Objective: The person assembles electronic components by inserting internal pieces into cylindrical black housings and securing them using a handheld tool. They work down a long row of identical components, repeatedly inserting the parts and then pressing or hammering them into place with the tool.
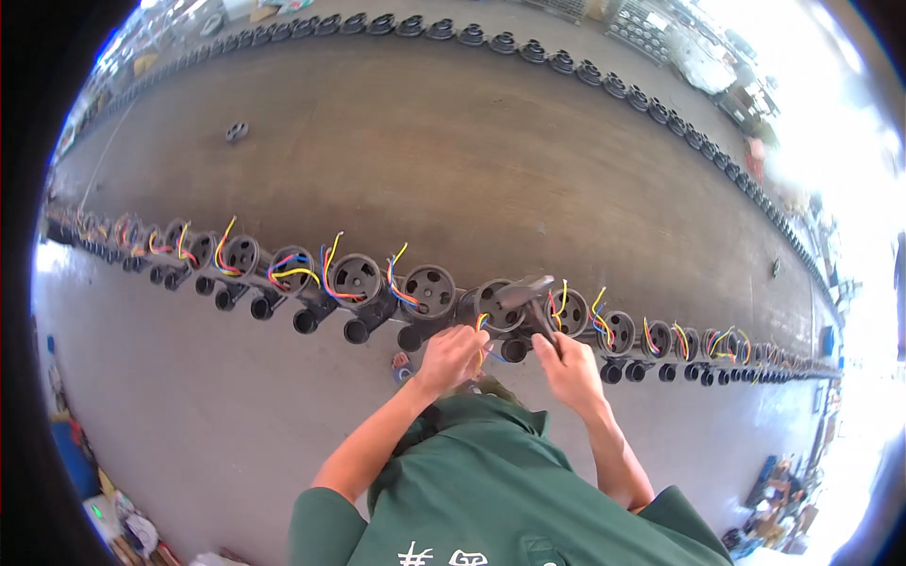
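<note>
My right hand is wrapped round the handle of a hammer. The hammer's head is over a round black housing in front of me, partly covering it. With closed fingers, my left hand pinches the coloured wires of that housing, close to its near edge. On the left of it sits another black housing with a slotted face and a short pipe stub. To the right, a similar housing has yellow, red and blue wires sticking up.
A long row of such housings lines the near edge of a wide brown table. Black parts line its far edge. One loose black part lies on the table at left. Boxes and clutter stand on the grey floor at right.
</note>
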`<state>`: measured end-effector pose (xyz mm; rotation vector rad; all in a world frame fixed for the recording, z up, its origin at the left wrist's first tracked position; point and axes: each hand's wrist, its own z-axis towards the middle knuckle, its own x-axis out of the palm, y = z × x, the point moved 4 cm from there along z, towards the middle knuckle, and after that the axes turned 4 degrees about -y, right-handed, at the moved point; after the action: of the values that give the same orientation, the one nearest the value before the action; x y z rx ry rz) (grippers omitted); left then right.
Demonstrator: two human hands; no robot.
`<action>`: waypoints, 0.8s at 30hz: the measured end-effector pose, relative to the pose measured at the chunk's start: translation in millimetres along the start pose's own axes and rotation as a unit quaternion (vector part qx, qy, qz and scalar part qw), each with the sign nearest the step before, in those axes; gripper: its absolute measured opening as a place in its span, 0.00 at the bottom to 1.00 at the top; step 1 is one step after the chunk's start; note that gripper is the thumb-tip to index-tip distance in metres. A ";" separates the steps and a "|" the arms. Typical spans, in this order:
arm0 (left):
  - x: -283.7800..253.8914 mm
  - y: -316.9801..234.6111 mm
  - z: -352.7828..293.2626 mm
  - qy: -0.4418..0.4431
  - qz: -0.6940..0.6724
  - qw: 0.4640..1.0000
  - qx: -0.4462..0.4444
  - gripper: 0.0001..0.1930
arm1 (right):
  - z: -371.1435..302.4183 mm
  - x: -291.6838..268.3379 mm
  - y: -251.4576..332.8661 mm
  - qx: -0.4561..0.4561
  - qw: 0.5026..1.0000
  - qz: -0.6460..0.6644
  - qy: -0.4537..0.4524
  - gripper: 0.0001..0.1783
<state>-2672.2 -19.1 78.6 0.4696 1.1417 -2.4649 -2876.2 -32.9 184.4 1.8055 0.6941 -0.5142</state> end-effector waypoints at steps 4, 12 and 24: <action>7.0 -2.7 -6.1 -0.029 0.004 0.999 0.032 0.18 | -10.9 2.3 0.9 -0.044 0.996 0.070 -0.037 0.23; 14.8 5.8 -9.5 -0.040 -0.049 0.998 0.020 0.18 | 13.1 22.9 -19.2 0.055 0.998 0.009 0.023 0.23; 27.4 9.5 -10.7 -0.027 -0.096 0.994 0.035 0.18 | 20.8 35.6 -43.6 0.079 0.997 0.015 0.006 0.26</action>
<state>-2690.1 -21.9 53.5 0.3240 1.1283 -2.6728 -2879.8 -34.3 124.4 1.9656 0.6488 -0.5504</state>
